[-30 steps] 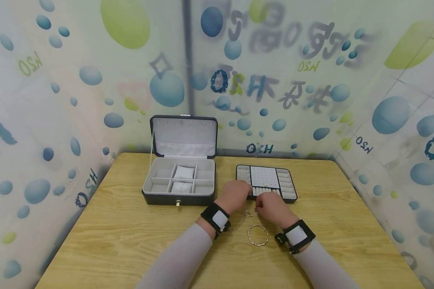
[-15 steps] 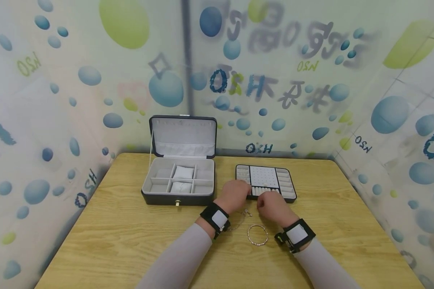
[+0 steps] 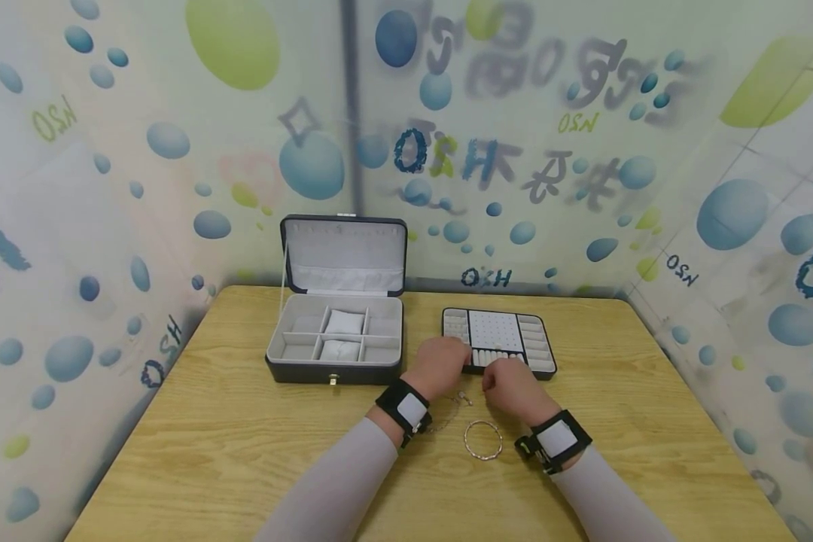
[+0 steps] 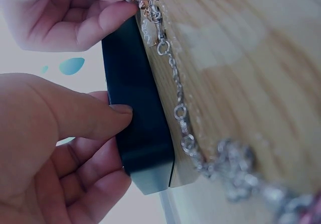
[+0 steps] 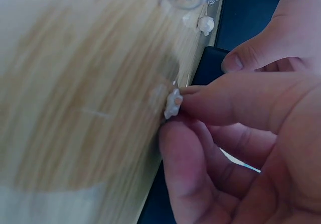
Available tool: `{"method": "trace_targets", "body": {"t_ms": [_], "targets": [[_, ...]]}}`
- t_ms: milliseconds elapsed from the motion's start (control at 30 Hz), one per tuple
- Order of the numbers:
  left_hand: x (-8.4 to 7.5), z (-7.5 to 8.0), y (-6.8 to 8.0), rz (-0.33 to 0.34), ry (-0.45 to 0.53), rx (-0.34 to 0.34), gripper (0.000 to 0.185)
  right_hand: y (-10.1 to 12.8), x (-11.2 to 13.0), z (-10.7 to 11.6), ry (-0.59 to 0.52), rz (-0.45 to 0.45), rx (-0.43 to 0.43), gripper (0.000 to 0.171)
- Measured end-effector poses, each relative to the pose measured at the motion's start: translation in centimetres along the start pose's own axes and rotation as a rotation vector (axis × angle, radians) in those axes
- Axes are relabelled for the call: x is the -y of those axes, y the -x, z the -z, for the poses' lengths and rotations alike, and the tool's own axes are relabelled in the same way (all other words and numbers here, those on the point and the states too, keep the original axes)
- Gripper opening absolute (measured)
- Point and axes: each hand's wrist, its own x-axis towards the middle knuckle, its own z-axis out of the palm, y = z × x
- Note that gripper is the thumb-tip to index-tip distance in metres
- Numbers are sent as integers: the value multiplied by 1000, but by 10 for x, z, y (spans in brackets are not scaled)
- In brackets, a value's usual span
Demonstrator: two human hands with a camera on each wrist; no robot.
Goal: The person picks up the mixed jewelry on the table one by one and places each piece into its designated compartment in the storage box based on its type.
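Observation:
My left hand (image 3: pixel 439 366) grips the front left edge of a dark jewelry tray (image 3: pixel 551 366). In the left wrist view, its thumb (image 4: pixel 113 116) lies on the tray's side wall, with the other fingers curled at the far side. My right hand (image 3: pixel 517 391) is close to the tray's front edge. Between its thumb and fingertip it pinches a small white flower-like earring (image 5: pixel 174 103), plain in the right wrist view but hidden in the head view. A silver chain (image 4: pixel 176 76) with charms lies on the table along the tray, partly under my left wrist.
An open dark jewelry box (image 3: pixel 335 374) with grey compartments and two small cushions stands left of the tray. A bangle (image 3: pixel 483 440) lies on the wooden table (image 3: pixel 210 452) between my forearms. Another small white piece (image 5: pixel 205 25) rests beside the tray. A patterned curtain encloses the table.
My right hand has shifted slightly to the right along the tray's front edge. The left hand, tray, box and bangle stay in place.

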Motion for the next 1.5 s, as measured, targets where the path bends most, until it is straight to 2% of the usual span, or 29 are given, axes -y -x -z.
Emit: {"method": "trace_targets", "body": {"t_ms": [433,767,967,1200,1500], "targets": [[1,1,0,3,-15,9,16,-1,0,0,25,16,23,24],[0,7,1,3,0,20,17,0,3,11,-13,19,38,19],[-1,8,1,9,13,16,15,1,3,16,-37,54,6,16],[-1,7,1,0,13,16,16,1,1,19,-50,92,-73,16],[0,4,-1,2,-5,13,14,3,-6,29,-145,90,-135,10]]}}
